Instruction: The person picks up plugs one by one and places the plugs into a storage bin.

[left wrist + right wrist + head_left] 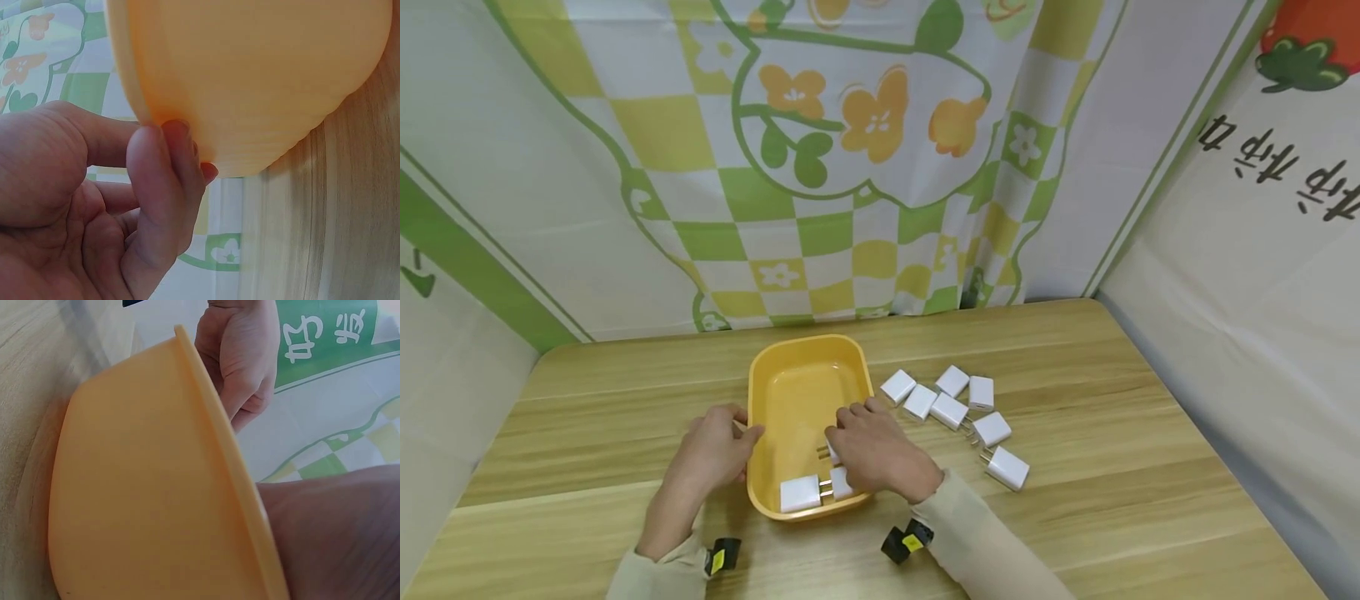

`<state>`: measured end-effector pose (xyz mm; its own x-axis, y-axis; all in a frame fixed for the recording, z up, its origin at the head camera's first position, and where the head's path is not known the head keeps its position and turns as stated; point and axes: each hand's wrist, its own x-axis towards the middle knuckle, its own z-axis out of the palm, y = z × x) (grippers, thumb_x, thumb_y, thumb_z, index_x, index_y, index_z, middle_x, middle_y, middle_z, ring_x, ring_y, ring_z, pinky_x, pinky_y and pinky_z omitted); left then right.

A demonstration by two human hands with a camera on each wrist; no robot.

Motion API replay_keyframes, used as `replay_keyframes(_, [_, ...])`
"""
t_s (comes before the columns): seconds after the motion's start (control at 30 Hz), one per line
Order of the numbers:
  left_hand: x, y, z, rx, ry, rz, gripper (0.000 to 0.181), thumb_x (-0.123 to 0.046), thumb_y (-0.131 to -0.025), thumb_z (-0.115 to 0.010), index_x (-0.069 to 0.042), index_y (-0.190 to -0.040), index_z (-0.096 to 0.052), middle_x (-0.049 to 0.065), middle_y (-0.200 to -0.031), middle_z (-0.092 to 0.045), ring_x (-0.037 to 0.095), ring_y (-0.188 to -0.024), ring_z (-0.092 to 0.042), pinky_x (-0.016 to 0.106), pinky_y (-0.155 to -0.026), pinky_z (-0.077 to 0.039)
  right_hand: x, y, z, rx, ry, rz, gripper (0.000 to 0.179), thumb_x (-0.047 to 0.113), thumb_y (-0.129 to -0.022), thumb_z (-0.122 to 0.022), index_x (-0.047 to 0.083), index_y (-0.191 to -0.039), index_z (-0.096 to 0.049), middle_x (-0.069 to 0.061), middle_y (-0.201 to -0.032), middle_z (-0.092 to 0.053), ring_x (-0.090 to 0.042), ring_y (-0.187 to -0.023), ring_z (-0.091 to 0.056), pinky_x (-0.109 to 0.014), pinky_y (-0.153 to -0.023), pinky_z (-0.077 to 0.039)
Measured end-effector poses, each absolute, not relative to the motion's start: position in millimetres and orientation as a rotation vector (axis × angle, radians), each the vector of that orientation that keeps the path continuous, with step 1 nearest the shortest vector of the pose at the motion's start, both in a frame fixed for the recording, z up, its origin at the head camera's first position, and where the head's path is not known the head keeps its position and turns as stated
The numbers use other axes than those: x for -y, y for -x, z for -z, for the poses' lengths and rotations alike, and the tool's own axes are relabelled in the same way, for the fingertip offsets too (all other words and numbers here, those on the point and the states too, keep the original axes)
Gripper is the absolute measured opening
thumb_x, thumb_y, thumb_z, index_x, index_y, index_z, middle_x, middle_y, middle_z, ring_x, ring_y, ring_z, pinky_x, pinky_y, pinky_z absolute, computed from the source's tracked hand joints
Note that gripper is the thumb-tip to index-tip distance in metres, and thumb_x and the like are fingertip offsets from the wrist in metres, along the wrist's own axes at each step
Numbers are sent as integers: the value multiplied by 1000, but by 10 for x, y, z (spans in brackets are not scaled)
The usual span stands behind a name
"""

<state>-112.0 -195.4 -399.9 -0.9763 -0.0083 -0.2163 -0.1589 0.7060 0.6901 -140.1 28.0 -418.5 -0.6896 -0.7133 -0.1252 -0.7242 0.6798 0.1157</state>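
Observation:
On the table stands a yellow plastic tray [805, 343]. My left hand [718, 450] pinches its left rim, thumb on the rim and fingers against the outer wall [250, 75]. Reaching over the right rim, my right hand [880, 450] is low inside the tray with its fingers curled at a white charger [832, 452]. Only that charger's prongs and a bit of its body show; the hand hides the rest. Near the front wall lies another white charger [800, 493], and beside it a third charger [841, 483], partly covered by the hand. In the right wrist view, the tray wall [144, 475] hides the right fingers.
Right of the tray, several white chargers lie loosely grouped, among them one charger [898, 387] close to the tray and one charger [1007, 468] nearest the front. The wooden table [1097, 392] ends at a patterned curtain [760, 225] behind.

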Motion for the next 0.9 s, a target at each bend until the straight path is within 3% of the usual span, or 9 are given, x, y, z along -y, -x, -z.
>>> replay_keyframes(0.63, [1952, 1124, 4000, -2722, 127, -1123, 31, -12, -102, -58, 14, -119, -55, 11, -81, -69, 17, -50, -63, 34, -50, -52, -302, 1359, 4113, -2795, 1218, -217, 9, 20, -89, -70, 21, -98, -68, 6, -90, -55, -11, -82, -48, -26, -75, -34])
replay_keyframes(0.9, [1947, 1123, 4004, -2727, 130, -1111, 32, -12, -101, -59, 14, -120, -55, 11, -79, -69, 17, -49, -63, 34, -49, -53, -353, 1394, 4054, -2782, 1248, 14, 19, 6, -89, -63, 16, -104, -71, 4, -94, -58, -12, -83, -49, -26, -77, -39])
